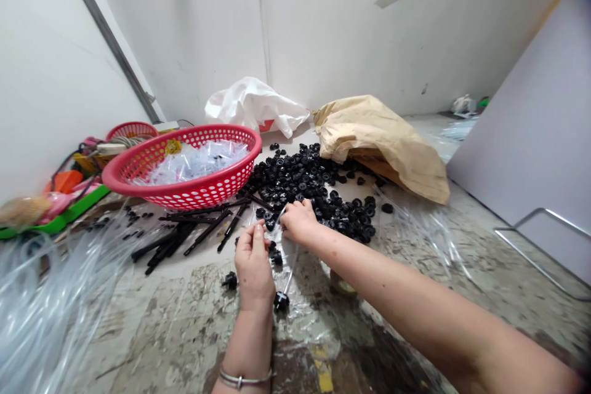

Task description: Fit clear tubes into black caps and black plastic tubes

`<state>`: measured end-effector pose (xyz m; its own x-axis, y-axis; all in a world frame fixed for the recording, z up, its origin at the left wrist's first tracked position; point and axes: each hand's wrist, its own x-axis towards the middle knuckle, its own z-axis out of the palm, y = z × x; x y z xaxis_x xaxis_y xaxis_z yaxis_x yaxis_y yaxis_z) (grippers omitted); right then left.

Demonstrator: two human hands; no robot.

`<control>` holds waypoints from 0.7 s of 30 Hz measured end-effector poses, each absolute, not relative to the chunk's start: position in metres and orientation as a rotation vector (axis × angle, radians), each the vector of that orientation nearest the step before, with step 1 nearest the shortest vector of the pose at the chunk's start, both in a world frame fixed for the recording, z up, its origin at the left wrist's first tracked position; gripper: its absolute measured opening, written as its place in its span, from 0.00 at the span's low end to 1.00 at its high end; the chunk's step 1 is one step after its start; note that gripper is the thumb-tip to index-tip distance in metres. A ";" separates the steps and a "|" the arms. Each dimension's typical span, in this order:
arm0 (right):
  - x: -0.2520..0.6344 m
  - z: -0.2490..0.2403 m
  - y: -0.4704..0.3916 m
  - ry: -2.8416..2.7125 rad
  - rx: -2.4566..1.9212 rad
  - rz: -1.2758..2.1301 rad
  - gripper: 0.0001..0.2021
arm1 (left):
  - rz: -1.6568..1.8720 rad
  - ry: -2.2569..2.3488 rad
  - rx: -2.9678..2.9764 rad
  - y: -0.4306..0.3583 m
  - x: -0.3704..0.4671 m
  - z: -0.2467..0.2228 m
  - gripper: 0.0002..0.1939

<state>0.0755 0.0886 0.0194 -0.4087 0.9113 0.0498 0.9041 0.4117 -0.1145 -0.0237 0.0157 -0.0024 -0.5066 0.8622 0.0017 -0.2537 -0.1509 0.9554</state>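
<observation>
At the near edge of a heap of small black plastic caps (pixel 302 178), my right hand (pixel 299 220) is closed with its fingers curled down. A short clear piece shows beside its fingertips, but what they grip is hidden. My left hand (pixel 255 258) is just left of it, thumb and fingers pinched together; whatever is between them cannot be made out. Loose black caps lie around the left hand, one cap (pixel 230 281) on its left. Between my forearms, a thin clear tube (pixel 290 271) runs down to a black cap (pixel 281 301).
A red perforated basket (pixel 184 197) holds clear plastic pieces. Black rods (pixel 203 234) lie before it. Bundles of clear tubing (pixel 55 295) spread at left, more tubes (pixel 438 234) at right. Behind stand a brown paper bag (pixel 383 141), a white bag (pixel 253 104). A metal wire handle (pixel 517 228) is at right.
</observation>
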 end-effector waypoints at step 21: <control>0.168 0.041 0.006 -2.046 -1.573 0.332 0.11 | 1.380 0.969 0.579 0.018 -0.011 0.007 0.14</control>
